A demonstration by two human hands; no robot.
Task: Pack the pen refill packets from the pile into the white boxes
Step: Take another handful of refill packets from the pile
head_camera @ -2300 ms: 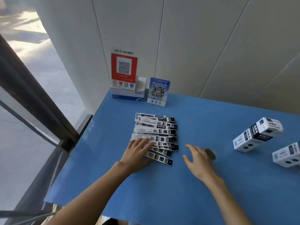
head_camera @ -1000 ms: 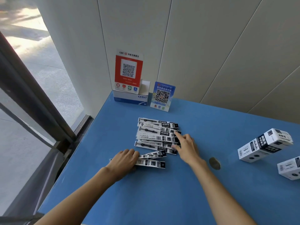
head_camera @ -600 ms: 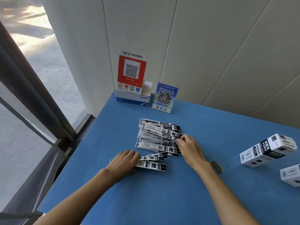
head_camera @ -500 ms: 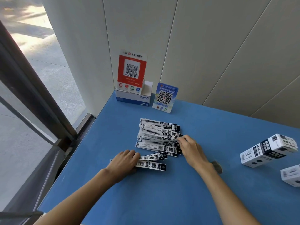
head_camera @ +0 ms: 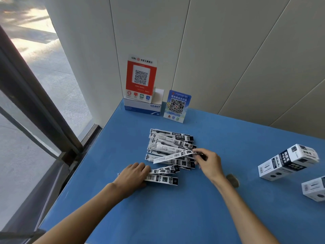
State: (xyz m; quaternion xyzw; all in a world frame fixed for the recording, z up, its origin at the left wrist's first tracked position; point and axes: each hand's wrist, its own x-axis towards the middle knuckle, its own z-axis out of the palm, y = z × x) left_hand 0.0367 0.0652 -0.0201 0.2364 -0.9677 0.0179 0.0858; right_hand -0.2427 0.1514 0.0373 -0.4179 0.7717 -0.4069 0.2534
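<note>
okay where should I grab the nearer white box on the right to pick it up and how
Grip the white box across its two long side faces near the middle, coming from above. It lies on its side, long and narrow, with open table around it; the end faces are too far apart to span.

Packets [head_camera: 171,147] glossy plastic; table [head_camera: 175,217] matt, smooth.
</note>
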